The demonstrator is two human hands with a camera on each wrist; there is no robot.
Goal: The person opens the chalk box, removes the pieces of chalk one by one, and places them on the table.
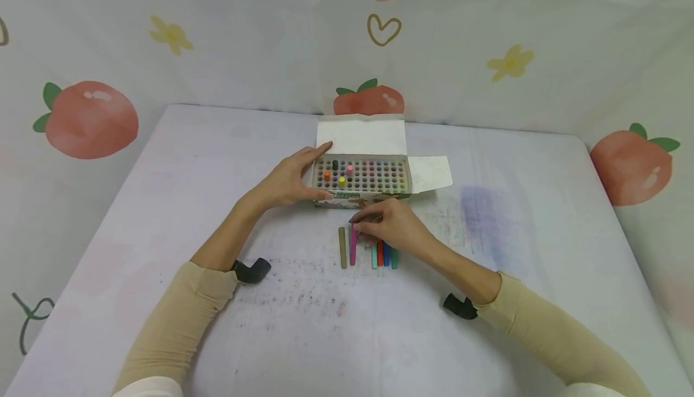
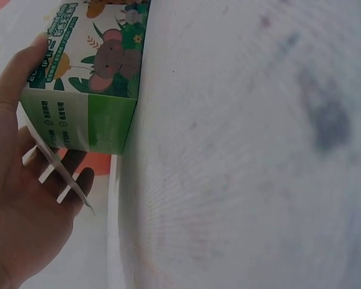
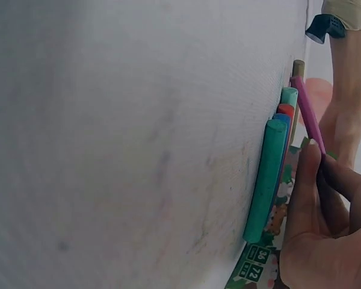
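A box of chalk (image 1: 360, 200) with a holed insert stands with its lid folded back. My left hand (image 1: 290, 179) grips the box's left end, the thumb on its front face, as the left wrist view also shows. Black, orange, pink and yellow chalk sticks (image 1: 341, 182) poke up from the insert. In front of the box, my right hand (image 1: 398, 225) pinches one end of a magenta chalk stick (image 3: 308, 114) between thumb and fingertips. The stick tilts, its held end raised. Beside it lie an olive chalk stick (image 1: 343, 247) and a row of mint, red, blue and green chalk sticks (image 3: 268, 180).
The box's side flap (image 1: 430, 174) sticks out to the right. Purple smudges (image 1: 482, 216) and dark specks mark the white tabletop (image 1: 325, 343). A printed cloth (image 1: 260, 35) hangs behind the table. Each wrist carries a black camera mount (image 1: 253, 270).
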